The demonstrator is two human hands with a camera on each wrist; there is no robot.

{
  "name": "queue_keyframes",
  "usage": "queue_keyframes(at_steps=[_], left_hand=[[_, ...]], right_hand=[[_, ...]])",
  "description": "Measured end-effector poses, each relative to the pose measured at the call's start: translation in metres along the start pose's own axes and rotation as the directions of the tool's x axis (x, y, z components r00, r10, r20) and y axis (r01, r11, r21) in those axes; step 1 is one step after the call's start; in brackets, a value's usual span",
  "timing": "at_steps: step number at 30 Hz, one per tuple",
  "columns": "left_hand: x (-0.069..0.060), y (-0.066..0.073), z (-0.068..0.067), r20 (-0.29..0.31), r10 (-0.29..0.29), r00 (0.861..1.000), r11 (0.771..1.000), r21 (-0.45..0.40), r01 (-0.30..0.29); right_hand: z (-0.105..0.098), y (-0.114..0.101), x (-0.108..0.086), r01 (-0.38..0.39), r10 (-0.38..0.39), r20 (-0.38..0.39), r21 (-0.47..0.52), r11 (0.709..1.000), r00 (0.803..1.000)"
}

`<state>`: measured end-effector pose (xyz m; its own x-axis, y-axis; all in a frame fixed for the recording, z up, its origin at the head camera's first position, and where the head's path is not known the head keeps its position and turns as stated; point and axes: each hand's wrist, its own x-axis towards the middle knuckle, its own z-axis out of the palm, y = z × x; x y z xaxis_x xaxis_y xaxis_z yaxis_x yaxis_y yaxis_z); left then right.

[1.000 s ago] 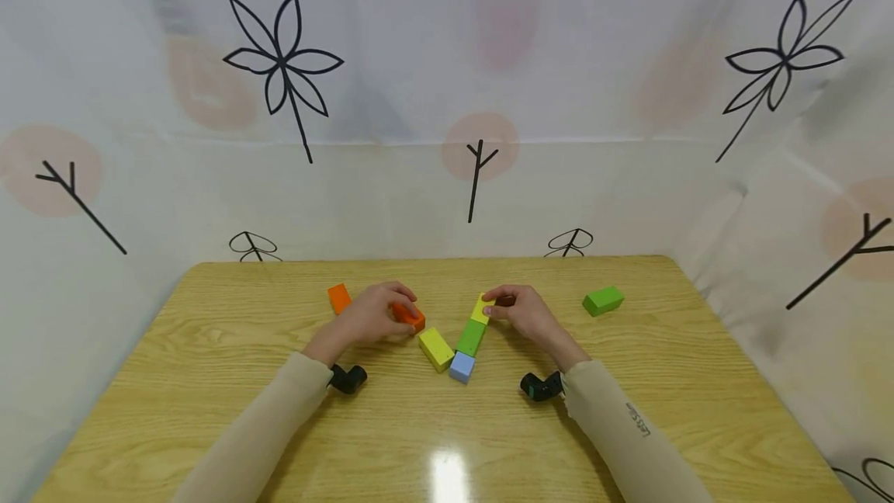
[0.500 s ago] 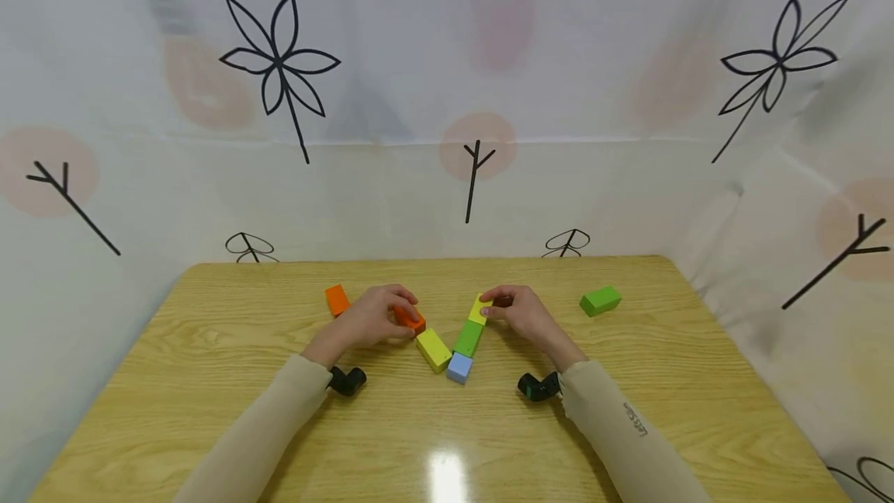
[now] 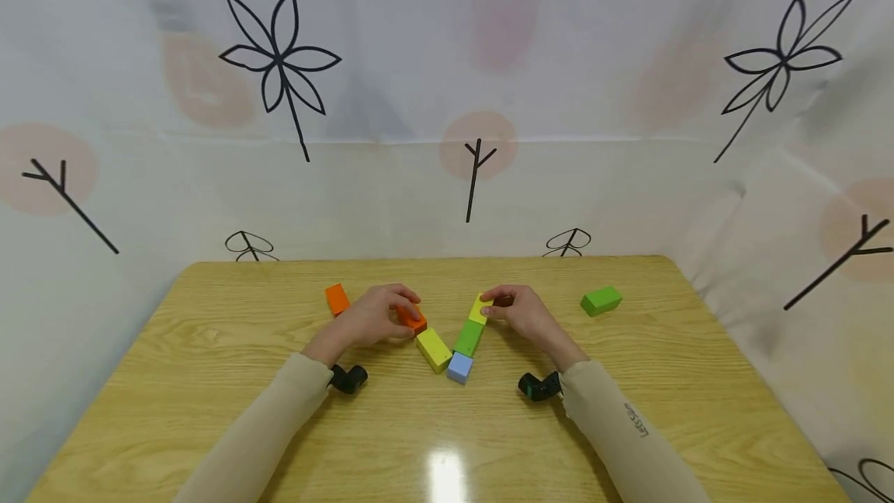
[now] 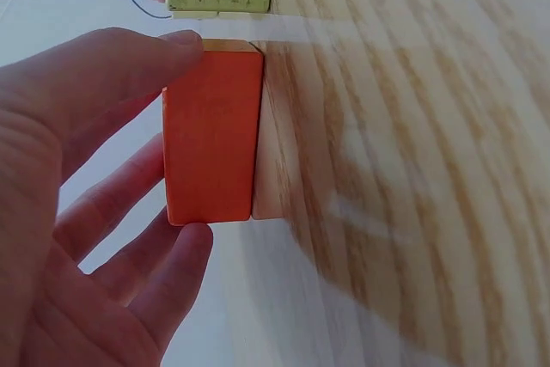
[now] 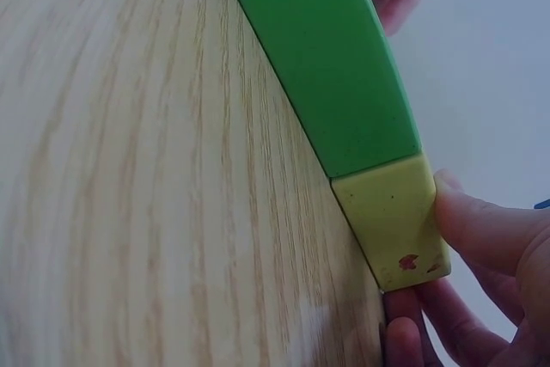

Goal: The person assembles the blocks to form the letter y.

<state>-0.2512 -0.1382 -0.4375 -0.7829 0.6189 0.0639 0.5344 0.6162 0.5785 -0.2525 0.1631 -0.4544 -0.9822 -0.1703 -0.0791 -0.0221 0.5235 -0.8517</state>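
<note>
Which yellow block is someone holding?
The yellow block against a green block, pinched by the right hand; the other yellow block, near the blue block, has no hand on it.

Seven blocks [image 3: 468, 338], two hands [image 3: 373, 317]

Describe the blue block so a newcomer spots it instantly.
On the wooden table, a V of blocks spans from the left hand to the right hand. At its point, nearest the person, sits the blue block. It alone is blue: beside it are a green block and a yellow block.
</note>
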Motion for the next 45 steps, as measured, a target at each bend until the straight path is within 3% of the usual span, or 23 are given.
queue_keyframes(at_steps=[17,45], left_hand=[[0.001,0.0001,0.0004,0.014,0.038,0.999,0.999,-0.008,-0.038],[0.0021,0.0033,0.0007,0.031,0.022,0.999,0.999,-0.03,-0.021]], right_hand=[[-0.0003,0.0007,-0.0006,0.001,-0.001,0.005,0.013,1.0,1.0],[-0.0001,0.0013,-0.0009,0.007,-0.007,0.005,0.02,1.0,1.0]])
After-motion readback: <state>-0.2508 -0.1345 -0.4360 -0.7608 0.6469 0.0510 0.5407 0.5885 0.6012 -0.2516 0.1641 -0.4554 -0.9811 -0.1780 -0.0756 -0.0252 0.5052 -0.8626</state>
